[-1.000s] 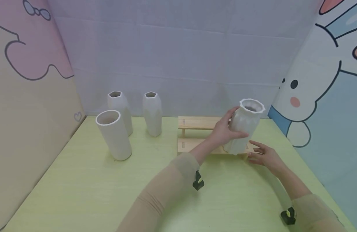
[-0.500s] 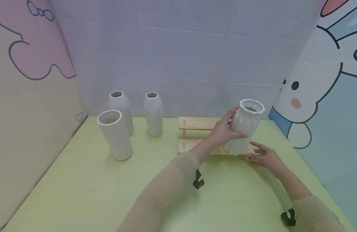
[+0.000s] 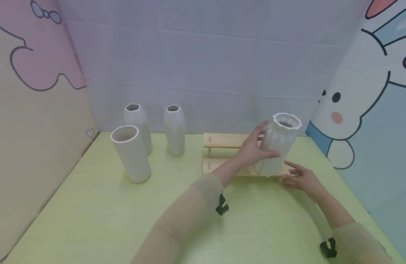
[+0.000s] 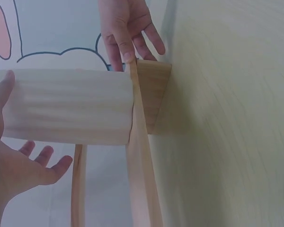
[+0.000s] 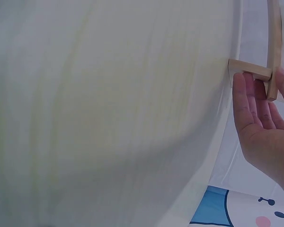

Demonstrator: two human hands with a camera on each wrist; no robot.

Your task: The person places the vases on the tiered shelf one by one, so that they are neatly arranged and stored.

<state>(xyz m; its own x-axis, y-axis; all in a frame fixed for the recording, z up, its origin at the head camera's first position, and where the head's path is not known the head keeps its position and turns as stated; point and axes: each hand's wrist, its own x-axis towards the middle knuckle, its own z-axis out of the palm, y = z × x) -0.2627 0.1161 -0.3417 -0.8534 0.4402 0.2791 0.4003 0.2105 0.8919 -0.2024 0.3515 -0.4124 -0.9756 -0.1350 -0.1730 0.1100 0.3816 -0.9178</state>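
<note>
A white vase with a scalloped rim stands, slightly tilted in the head view, on the lower step of a two-tier wooden rack. Around its left side my left hand is spread; the thumb lies across the front. In the left wrist view, the other fingers of that hand sit apart from the vase. At the rack's right end, my right hand holds the corner. The right wrist view has its thumb on the plank and its fingers underneath, against the leg.
A white cylindrical vase stands on the left of the pale green table. Two faceted white vases are farther back. A grey-lilac cloth hangs behind, and cartoon-printed panels flank both sides.
My left hand has eased slightly left, its fingertips slipping back from behind the vase. The vase stays on the lower step, and my right hand keeps its place at the rack's end.
</note>
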